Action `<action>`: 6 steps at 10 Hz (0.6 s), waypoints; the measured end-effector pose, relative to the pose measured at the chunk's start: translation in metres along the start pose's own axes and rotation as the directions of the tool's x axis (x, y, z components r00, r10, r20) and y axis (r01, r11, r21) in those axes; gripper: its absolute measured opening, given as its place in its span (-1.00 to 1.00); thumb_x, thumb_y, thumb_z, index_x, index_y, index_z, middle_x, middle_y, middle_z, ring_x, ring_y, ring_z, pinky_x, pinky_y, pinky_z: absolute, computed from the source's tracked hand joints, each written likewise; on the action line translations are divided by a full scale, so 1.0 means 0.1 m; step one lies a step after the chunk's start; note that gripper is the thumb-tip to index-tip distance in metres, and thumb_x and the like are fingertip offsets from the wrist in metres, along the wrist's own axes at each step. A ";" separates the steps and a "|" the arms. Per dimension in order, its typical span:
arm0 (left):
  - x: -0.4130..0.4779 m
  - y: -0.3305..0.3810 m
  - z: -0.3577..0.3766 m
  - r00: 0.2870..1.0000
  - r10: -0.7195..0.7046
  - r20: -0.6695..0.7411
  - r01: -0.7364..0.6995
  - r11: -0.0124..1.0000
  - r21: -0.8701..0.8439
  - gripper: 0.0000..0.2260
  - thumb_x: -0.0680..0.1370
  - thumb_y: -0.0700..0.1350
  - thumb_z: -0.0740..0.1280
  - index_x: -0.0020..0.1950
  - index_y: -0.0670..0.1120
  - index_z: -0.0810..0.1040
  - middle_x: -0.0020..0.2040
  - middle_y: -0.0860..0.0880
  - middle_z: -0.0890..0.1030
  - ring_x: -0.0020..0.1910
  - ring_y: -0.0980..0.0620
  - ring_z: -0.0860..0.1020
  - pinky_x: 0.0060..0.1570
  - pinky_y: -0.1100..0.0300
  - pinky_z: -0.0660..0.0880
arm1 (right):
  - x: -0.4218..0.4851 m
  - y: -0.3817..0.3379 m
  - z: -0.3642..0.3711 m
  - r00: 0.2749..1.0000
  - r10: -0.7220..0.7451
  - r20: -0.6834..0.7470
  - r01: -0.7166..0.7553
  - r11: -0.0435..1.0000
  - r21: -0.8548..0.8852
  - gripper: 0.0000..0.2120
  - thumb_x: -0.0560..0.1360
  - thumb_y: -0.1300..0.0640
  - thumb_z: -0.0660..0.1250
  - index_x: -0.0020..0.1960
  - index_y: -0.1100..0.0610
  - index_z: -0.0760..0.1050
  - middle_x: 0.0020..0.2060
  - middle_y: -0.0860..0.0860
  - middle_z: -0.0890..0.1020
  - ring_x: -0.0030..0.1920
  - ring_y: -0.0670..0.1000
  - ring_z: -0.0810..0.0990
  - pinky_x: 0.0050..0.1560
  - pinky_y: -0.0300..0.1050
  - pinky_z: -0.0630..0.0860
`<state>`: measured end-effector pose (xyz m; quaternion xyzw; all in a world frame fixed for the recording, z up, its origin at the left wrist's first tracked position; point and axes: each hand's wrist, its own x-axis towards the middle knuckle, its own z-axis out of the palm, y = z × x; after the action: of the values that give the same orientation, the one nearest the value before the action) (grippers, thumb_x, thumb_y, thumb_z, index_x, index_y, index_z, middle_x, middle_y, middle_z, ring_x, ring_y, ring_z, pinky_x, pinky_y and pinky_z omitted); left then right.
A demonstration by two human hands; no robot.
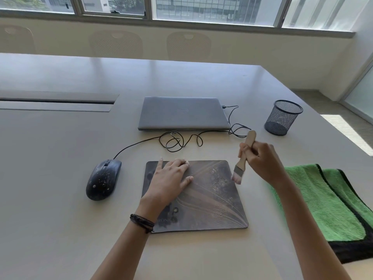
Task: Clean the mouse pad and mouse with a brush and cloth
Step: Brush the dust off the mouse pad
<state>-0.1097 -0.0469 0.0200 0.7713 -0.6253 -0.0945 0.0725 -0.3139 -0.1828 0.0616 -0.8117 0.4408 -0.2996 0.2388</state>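
Crumbs (217, 179) could get flicked off the mouse pad (212, 207) onto the cloth (314, 201) beside it, right hand (262, 160) gripping the brush (239, 170) at that edge, flat left hand (171, 178) pinning the pad.

The mouse pad (203, 197) is dark brown with pale curved lines, the mouse (103, 179) speckled black, the cloth (327, 203) green edged black, the laptop (182, 113) grey, and the mesh cup (282, 118) black.

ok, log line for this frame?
left hand flat on pad | right hand holds brush at pad's right edge | mouse dusty | cloth idle
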 end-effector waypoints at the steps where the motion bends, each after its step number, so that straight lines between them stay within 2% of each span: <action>1: 0.00 0.00 0.00 1.000 -0.001 0.002 0.001 1.000 0.002 -0.54 0.60 0.14 0.06 0.48 0.02 0.20 0.46 0.10 0.24 0.44 0.09 0.22 0.50 -0.08 -0.12 | 0.01 -0.05 0.03 0.998 -0.039 -0.043 0.041 0.998 0.043 -0.78 0.53 0.07 0.26 -0.23 0.02 0.61 -0.52 -0.17 0.52 -0.43 -0.10 0.51 -0.29 -0.11 0.39; 2: 0.00 -0.01 0.01 1.000 0.001 -0.001 -0.001 1.000 0.004 -0.53 0.60 0.14 0.06 0.48 0.02 0.20 0.46 0.10 0.25 0.44 0.10 0.22 0.50 -0.08 -0.12 | 0.00 -0.03 0.07 0.998 -0.058 0.001 0.057 0.998 0.015 -0.84 0.52 0.11 0.28 -0.16 0.03 0.62 -0.41 -0.15 0.58 -0.34 0.00 0.55 -0.20 -0.06 0.46; 3: 0.01 -0.01 0.01 1.000 0.010 -0.007 -0.010 1.000 0.006 -0.54 0.60 0.14 0.06 0.47 0.01 0.20 0.46 0.10 0.25 0.44 0.10 0.22 0.50 -0.05 -0.12 | -0.01 0.02 0.03 0.999 -0.029 0.041 0.030 0.999 -0.036 -0.77 0.52 0.09 0.27 -0.27 0.03 0.60 -0.49 -0.11 0.54 -0.38 0.05 0.53 -0.20 -0.04 0.46; 4: 0.01 -0.01 0.01 1.000 0.021 -0.017 -0.021 1.000 -0.006 -0.54 0.60 0.13 0.07 0.47 0.00 0.21 0.45 0.08 0.27 0.43 0.09 0.23 0.51 -0.01 -0.14 | -0.01 0.03 0.00 0.999 0.009 0.038 -0.007 0.999 -0.048 -0.68 0.53 0.05 0.24 -0.38 0.04 0.54 -0.55 -0.09 0.51 -0.45 0.01 0.51 -0.28 -0.10 0.41; 5: 0.01 -0.01 0.01 0.999 0.029 -0.039 -0.030 0.999 -0.016 -0.53 0.60 0.13 0.09 0.47 -0.01 0.23 0.43 0.07 0.30 0.42 0.08 0.25 0.51 0.03 -0.16 | -0.01 -0.01 0.01 1.000 0.005 -0.005 -0.005 1.000 -0.001 -0.72 0.53 0.01 0.25 -0.31 0.02 0.56 -0.51 -0.08 0.55 -0.41 0.02 0.51 -0.21 -0.03 0.45; 6: 0.01 0.01 0.01 0.997 0.033 -0.065 -0.034 0.999 -0.015 -0.53 0.60 0.13 0.09 0.46 -0.02 0.25 0.42 0.07 0.32 0.41 0.07 0.28 0.51 0.05 -0.18 | -0.02 -0.04 0.04 0.999 -0.033 0.001 0.033 0.999 0.012 -0.82 0.52 0.01 0.27 -0.15 0.02 0.62 -0.38 0.02 0.64 -0.33 0.07 0.57 -0.13 0.05 0.53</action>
<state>-0.1107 -0.0476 0.0191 0.7628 -0.6346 -0.0732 0.1004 -0.3097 -0.1792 0.0605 -0.8176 0.4255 -0.3057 0.2388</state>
